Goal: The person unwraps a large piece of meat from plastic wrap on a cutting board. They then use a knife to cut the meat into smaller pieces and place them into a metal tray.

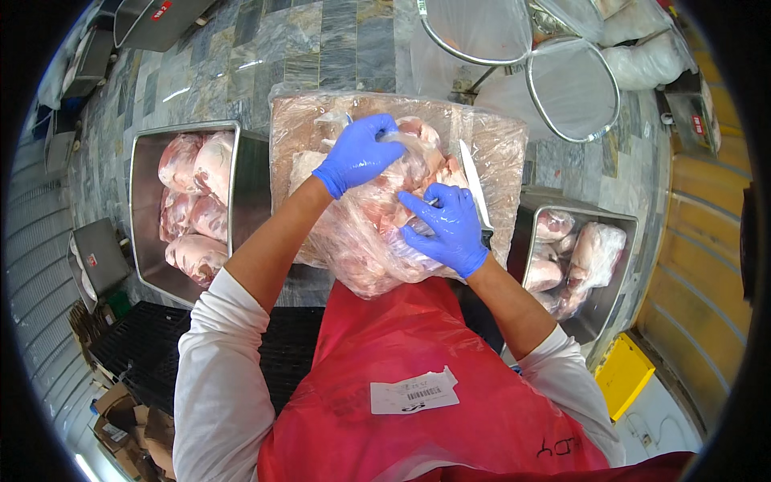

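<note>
A clear plastic bag (365, 269) of raw, pale pink meat (377, 201) lies on a plastic-covered block in front of me. My left hand (361, 154), in a blue glove, is closed on the bag's film at the upper part of the meat. Lower and to the right, my right hand (451, 229), also gloved in blue, rests against the meat with curled fingers. A small greyish thing shows between those fingers, too small to name. Just right of the meat lies a knife (475, 185), its blade pointing away and its dark handle partly behind my right hand.
Metal tubs of wrapped meat stand on the left (233, 177) and right (634, 241) of the block (297, 120). Beyond it, metal hoops (530, 100) hold clear bags. A black slatted platform (152, 341) is at lower left, a yellow bin (625, 376) at lower right.
</note>
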Tool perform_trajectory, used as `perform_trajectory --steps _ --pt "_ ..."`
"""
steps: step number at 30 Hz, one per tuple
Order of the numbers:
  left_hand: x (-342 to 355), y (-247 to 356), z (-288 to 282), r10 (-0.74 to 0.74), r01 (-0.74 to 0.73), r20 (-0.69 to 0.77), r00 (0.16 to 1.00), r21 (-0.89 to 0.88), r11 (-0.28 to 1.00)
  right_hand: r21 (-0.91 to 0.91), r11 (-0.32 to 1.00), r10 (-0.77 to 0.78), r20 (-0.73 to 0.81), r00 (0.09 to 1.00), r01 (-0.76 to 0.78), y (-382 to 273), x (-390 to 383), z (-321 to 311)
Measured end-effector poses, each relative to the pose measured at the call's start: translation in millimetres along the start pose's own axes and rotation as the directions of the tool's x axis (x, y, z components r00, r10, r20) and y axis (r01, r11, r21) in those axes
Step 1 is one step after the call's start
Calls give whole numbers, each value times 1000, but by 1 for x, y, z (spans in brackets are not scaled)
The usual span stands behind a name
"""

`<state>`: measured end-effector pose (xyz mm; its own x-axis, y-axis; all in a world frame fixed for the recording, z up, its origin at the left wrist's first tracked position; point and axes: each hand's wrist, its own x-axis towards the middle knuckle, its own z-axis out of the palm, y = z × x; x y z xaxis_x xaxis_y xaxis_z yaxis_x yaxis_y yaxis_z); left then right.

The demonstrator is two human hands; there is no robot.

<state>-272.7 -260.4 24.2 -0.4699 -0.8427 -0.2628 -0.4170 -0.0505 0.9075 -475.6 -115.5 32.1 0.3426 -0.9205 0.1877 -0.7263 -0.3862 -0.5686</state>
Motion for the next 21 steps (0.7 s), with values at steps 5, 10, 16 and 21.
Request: perform_trajectory --steps 5,10,16,21 --pt "-9 27 9 205 -190 8 979 406 894 10 998 -68 -64 996 69 6 -6 13" --pt "5 36 40 154 -220 158 975 632 743 -52 994 -103 -34 994 101 2 -4 11" --pt "12 5 50 383 -388 139 913 577 718 -11 999 -44 -76 996 43 2 -10 18" --pt "18 -5 56 467 -411 39 883 544 732 32 999 20 -118 993 -16 5 -12 26"
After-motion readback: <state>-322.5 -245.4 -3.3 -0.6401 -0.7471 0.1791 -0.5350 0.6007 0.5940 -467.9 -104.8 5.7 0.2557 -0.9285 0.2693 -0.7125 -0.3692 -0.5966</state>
